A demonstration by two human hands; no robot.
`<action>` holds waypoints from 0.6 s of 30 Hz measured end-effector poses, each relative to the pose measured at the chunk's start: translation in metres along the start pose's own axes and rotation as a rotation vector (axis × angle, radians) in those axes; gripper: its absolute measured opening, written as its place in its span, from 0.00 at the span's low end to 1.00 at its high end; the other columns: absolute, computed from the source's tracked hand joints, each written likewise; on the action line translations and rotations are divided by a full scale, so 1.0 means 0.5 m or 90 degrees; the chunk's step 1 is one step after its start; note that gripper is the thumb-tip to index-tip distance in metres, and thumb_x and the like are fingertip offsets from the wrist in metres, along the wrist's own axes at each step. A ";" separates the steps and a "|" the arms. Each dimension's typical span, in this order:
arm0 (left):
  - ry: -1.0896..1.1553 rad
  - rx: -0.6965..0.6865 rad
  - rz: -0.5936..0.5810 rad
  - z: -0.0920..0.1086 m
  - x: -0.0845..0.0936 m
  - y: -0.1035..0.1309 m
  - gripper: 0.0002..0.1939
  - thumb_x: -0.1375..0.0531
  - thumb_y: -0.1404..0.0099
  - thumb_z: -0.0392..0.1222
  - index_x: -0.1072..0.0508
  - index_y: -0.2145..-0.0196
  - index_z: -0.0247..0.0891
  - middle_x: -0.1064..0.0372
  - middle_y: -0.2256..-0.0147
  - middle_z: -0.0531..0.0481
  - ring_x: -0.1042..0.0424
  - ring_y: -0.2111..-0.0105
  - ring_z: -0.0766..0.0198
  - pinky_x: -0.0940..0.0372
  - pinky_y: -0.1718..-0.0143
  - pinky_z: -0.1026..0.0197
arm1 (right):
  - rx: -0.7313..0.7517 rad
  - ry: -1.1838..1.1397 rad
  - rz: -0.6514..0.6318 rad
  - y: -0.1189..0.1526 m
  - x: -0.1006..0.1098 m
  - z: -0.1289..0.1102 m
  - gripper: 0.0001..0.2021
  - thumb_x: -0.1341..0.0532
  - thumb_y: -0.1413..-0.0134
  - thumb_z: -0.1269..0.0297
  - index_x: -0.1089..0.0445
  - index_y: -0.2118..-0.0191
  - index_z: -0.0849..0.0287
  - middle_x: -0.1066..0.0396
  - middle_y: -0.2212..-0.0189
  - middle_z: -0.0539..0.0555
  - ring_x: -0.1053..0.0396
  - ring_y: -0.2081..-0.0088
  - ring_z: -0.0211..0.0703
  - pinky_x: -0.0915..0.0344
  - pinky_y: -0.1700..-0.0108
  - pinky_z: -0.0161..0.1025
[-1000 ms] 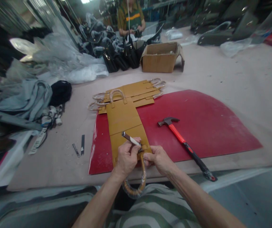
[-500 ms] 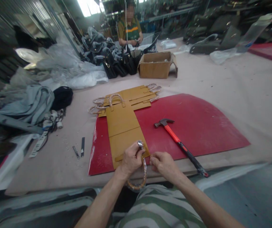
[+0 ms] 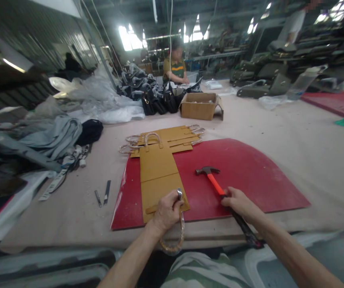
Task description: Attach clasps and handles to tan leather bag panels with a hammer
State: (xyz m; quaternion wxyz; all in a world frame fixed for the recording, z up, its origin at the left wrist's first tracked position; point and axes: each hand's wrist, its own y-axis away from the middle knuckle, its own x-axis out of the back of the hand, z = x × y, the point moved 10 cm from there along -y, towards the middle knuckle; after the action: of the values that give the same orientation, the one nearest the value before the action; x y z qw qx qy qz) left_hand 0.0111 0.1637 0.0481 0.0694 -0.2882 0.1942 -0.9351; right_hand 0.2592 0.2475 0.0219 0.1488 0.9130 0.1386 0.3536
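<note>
A mustard-yellow bag panel (image 3: pixel 159 164) lies lengthwise on the red board, a plastic-wrapped handle (image 3: pixel 153 135) at its far end and another looped handle (image 3: pixel 172 247) hanging over the table edge nearest me. Over the panel's near right corner, my left hand (image 3: pixel 168 210) is closed around a short metal punch (image 3: pixel 179 193) with its shiny top showing; its lower end is hidden. To the right, my right hand (image 3: pixel 240 203) has its fingers closed on the handle of a claw hammer (image 3: pixel 214 184), whose head rests on the board.
Beneath lies the red board (image 3: pixel 234 172). More yellow panels (image 3: pixel 162 136) are stacked behind. Two small tools, a metal rod (image 3: pixel 97 198) and a dark flat one (image 3: pixel 107 192), lie left. Further back are a cardboard box (image 3: pixel 198 106), black bags (image 3: pixel 159 102) and a seated person (image 3: pixel 174 70).
My right hand has moved right from the panel's corner to the hammer and closed on its handle. My left hand keeps the punch at the corner. The head view has tilted up.
</note>
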 end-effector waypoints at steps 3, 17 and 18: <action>0.017 0.008 0.003 -0.001 0.000 0.000 0.06 0.43 0.35 0.31 0.28 0.63 0.38 0.25 0.61 0.45 0.24 0.60 0.59 0.29 0.55 0.59 | -0.026 -0.119 -0.121 0.005 -0.041 -0.031 0.06 0.45 0.56 0.65 0.40 0.69 0.58 0.38 0.77 0.51 0.41 0.78 0.37 0.38 0.75 0.37; 0.025 0.038 -0.009 -0.016 -0.006 0.001 0.05 0.43 0.36 0.31 0.29 0.65 0.39 0.26 0.65 0.47 0.25 0.63 0.59 0.31 0.58 0.58 | 0.555 0.292 0.145 0.270 0.069 -0.310 0.15 0.51 0.32 0.56 0.41 0.71 0.53 0.38 0.84 0.48 0.47 0.85 0.38 0.59 0.78 0.41; 0.022 0.039 -0.009 -0.017 -0.006 0.001 0.05 0.43 0.36 0.31 0.29 0.65 0.39 0.27 0.66 0.47 0.26 0.64 0.59 0.31 0.59 0.59 | 0.581 0.312 0.144 0.281 0.067 -0.318 0.14 0.50 0.32 0.57 0.40 0.70 0.53 0.37 0.84 0.48 0.46 0.85 0.38 0.59 0.78 0.41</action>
State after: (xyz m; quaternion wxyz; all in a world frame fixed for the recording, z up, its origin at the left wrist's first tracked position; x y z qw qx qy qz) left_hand 0.0089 0.1669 0.0399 0.0680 -0.2712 0.1649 -0.9459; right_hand 0.1947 0.1583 0.2061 -0.3397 0.7846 0.2102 0.4741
